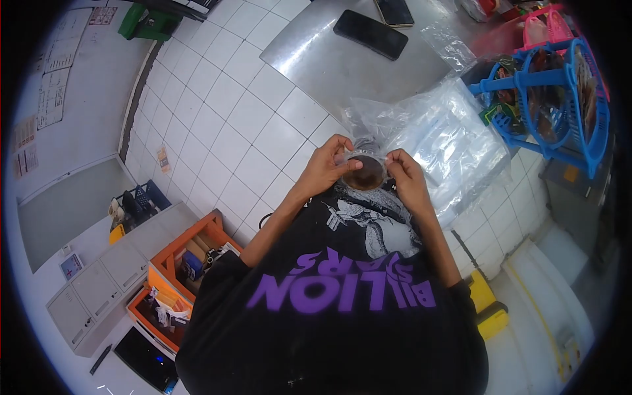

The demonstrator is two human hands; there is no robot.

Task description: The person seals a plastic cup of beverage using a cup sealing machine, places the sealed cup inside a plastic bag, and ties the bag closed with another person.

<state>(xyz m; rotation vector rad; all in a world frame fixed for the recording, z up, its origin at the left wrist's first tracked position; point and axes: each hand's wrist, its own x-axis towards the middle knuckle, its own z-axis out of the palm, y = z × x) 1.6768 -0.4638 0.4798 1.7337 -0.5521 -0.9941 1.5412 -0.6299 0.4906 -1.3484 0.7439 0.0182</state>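
Close to my chest I hold a small round clear plastic container (366,178) with something brown inside. My left hand (327,166) grips its left side, the thumb lying over the rim and the fingers curled behind. My right hand (406,176) pinches the right edge between thumb and fingers. Crumpled clear plastic shows just behind the container; whether it is joined to it I cannot tell. Beside my right hand, a stack of clear plastic bags (454,141) spreads over the metal table (303,43).
Two phones, one black phone (370,34) and another phone (395,11), lie on the table. Blue plastic baskets (526,82) holding packets stand at the right. An orange drawer unit (161,260) is at the left, on the side of the white tiled floor (227,112).
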